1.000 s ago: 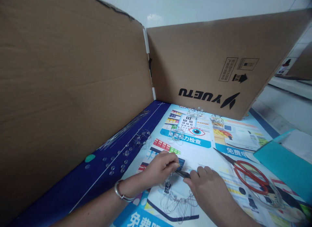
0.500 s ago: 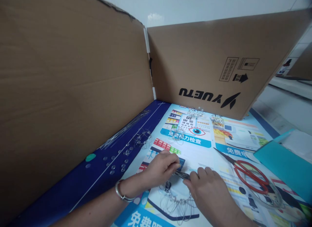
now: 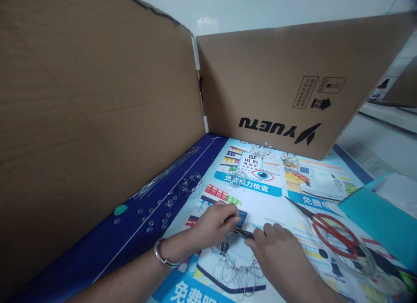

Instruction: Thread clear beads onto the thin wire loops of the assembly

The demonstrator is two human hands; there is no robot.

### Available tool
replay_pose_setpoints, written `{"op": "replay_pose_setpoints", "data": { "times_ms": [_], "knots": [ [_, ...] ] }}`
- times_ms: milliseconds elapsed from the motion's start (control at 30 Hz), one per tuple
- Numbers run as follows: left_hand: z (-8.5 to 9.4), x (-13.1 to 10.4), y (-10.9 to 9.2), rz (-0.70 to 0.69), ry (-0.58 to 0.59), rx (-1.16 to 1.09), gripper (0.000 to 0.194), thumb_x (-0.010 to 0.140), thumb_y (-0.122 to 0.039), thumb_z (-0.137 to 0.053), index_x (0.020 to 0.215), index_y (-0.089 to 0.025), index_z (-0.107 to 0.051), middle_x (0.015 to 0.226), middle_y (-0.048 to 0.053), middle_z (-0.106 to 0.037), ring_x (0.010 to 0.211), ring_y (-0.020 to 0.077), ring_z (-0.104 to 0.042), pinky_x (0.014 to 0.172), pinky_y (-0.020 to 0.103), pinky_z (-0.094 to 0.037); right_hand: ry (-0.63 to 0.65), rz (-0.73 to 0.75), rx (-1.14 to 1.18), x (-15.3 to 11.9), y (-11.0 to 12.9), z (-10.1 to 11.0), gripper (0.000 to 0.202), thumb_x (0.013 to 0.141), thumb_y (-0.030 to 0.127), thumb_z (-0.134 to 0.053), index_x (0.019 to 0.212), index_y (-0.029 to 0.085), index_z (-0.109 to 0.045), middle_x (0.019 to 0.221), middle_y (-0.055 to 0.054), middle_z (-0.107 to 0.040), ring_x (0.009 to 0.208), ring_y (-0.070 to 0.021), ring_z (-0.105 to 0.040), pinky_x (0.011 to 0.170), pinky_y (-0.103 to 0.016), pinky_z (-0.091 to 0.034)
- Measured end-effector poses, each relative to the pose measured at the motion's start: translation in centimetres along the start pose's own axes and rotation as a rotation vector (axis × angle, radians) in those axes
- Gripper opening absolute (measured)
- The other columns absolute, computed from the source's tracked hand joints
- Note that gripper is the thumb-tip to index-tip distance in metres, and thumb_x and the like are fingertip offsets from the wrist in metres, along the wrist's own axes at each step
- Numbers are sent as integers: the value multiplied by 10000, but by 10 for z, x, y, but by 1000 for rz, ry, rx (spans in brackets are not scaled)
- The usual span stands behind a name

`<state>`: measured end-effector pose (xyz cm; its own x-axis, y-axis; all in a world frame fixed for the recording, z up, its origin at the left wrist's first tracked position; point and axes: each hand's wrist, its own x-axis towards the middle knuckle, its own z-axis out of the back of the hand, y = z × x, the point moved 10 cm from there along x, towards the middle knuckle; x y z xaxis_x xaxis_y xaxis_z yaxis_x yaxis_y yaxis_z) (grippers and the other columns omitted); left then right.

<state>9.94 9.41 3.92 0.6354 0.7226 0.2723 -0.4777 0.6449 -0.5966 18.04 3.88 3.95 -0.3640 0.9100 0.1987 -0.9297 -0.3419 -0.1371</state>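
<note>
Both hands, left hand (image 3: 216,225) and right hand (image 3: 276,246), are still pinching small pliers (image 3: 243,233) over beaded wire (image 3: 236,268) on the worktop (image 3: 280,199), barely shifting since a second ago.

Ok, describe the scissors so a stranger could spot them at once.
Start at the printed poster covering the table. On its right side, just left of the teal box, lie the scissors, blades pointing away. Their red loop handles set them apart from the clear beads and thin wire.
</note>
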Motion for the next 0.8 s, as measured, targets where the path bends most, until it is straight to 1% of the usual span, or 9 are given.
{"op": "replay_pose_setpoints", "data": {
  "times_ms": [233, 467, 800],
  "knots": [
    [-1, 0, 2, 8, 0, -3, 123, 851, -175, -440, 734, -166, -480, 671, -18, -532, 650, 111, -471, 615, 219, -354, -12, -5, -20, -1, 3, -2, 184, 831, 326, -504, 703, 202, -553, 627, -49, -544, 609, -211, -499, 537, -296, -235],
    [-3, 0, 2, 11, 26, 8, 127, 849, -168, -436, 729, -171, -478, 679, -21, -539, 649, 113, -472, 628, 220, -357, -24, 8, -28, 0, 5, -3, 187, 831, 323, -498, 697, 200, -543, 618, -52, -529, 606, -213, -499, 533, -303, -222],
    [-6, 0, 5, 28, 36, -16, 123, 848, -166, -435, 735, -175, -483, 695, -17, -546, 667, 119, -484, 632, 216, -362, 24, 9, 4, 1, 4, -7, 180, 855, 309, -456, 734, 210, -546, 643, -51, -546, 624, -216, -503, 529, -307, -217]
  ]
}}
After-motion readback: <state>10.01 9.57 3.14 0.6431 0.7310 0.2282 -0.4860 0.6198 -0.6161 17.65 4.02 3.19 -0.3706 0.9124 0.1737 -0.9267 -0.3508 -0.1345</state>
